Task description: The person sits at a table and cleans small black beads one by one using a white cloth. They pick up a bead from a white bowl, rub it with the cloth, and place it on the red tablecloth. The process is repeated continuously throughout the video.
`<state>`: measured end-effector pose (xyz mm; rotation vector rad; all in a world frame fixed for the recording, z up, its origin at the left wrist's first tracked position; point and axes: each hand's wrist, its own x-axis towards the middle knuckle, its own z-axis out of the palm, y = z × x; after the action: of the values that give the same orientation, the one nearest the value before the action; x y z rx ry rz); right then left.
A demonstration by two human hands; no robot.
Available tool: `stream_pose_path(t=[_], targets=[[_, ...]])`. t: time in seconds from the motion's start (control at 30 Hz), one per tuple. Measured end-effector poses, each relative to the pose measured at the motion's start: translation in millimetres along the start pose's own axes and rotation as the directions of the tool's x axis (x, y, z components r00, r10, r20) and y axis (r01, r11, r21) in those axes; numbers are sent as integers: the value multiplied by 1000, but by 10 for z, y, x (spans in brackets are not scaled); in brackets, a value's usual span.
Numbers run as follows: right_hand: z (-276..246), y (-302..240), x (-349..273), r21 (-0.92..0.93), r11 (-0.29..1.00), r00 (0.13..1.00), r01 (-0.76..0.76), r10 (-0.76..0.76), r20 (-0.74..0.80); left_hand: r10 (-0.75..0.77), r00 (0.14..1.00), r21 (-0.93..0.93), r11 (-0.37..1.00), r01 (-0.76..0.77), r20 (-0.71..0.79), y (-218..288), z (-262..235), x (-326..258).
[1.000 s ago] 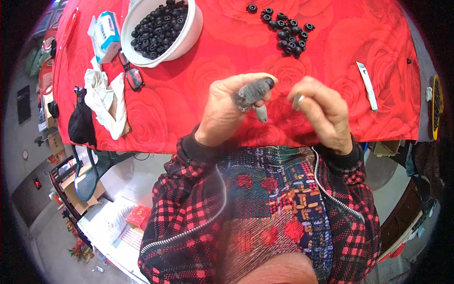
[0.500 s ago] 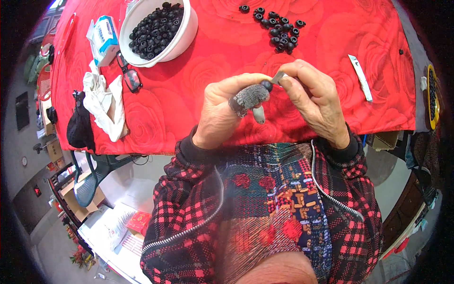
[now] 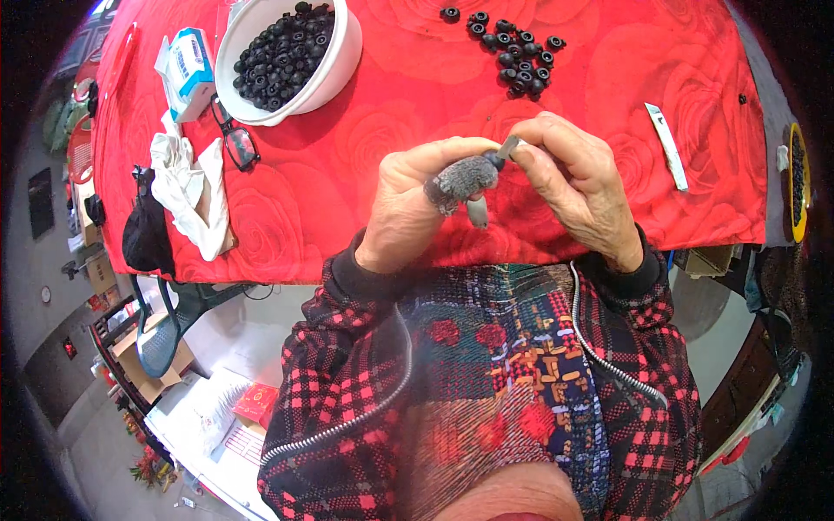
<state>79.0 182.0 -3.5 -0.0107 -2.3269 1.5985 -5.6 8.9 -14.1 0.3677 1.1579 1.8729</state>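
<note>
My left hand [image 3: 404,187] pinches a small round black piece [image 3: 495,160] between thumb and forefinger. A grey fuzzy finger sleeve [image 3: 462,181] wraps one of its fingers, and a pale grey cover shows on another fingertip below. From the right, my right hand [image 3: 580,178] grips a small thin metal blade [image 3: 509,146] between thumb and fingers. The blade's end meets the top of the black piece, partly hidden by my fingers. Beyond my hands, several similar black pieces [image 3: 519,61] with ring-shaped ends lie loose on the red rose-patterned cloth [image 3: 382,130].
A white bowl [image 3: 340,74] full of black pieces stands at the far left. Beside it are a tissue pack [image 3: 188,74], glasses [image 3: 241,148], a white cloth [image 3: 195,191] and a black cloth item [image 3: 148,226]. A white paper strip [image 3: 667,148] lies right; a yellow-rimmed container [image 3: 804,221] sits further right.
The blade has shifted slightly left, onto the black piece. My left fingers have turned a little, so less of the piece shows. The view has shifted slightly.
</note>
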Motion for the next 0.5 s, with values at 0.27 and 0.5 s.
stream_pose_path(t=[0.27,0.5], targets=[[-18,63,-7,81,997,999,0,-4,46,36,999,22,999,-36,5,14,-32,27],[-7,-111,-31,214,953,976,-216,212,39,170,983,310,940,-141,-67,28,15,16]])
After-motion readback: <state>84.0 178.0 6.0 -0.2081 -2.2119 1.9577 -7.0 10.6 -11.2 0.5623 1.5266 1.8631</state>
